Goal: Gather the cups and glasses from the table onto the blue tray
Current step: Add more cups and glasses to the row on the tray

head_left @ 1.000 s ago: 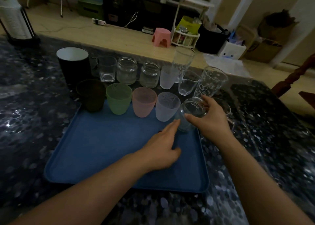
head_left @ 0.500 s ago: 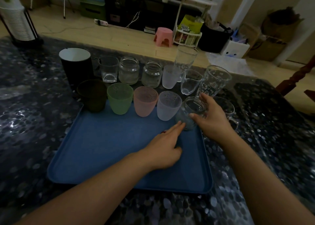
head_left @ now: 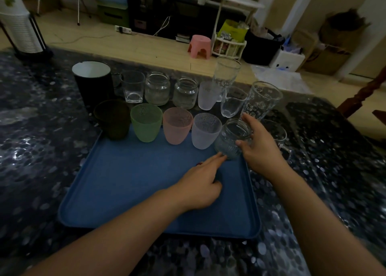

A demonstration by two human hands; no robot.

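Note:
A blue tray [head_left: 129,183] lies on the dark patterned table. Along its far edge stand a dark cup [head_left: 113,119], a green cup [head_left: 146,122], a pink cup [head_left: 177,125] and a frosted white cup [head_left: 205,130]. My right hand [head_left: 261,148] grips a ribbed glass jar [head_left: 231,139] at the tray's far right corner, beside the white cup. My left hand [head_left: 200,183] rests flat on the tray, its fingertips touching the jar's base. Behind the tray stand a black mug [head_left: 93,83], several clear glasses and jars [head_left: 157,92], and a printed tall glass [head_left: 262,100].
A clear glass mug [head_left: 277,135] stands right of my right hand, partly hidden by it. A white fan [head_left: 18,25] stands on the table's far left corner. Beyond the table's far edge are a wooden floor, a pink stool [head_left: 200,46] and shelves. A wooden chair [head_left: 367,96] is at the right.
The jar in my right hand has shifted a little left and down onto the tray's corner beside the white cup. My left hand has stayed on the tray, fingertips at the jar.

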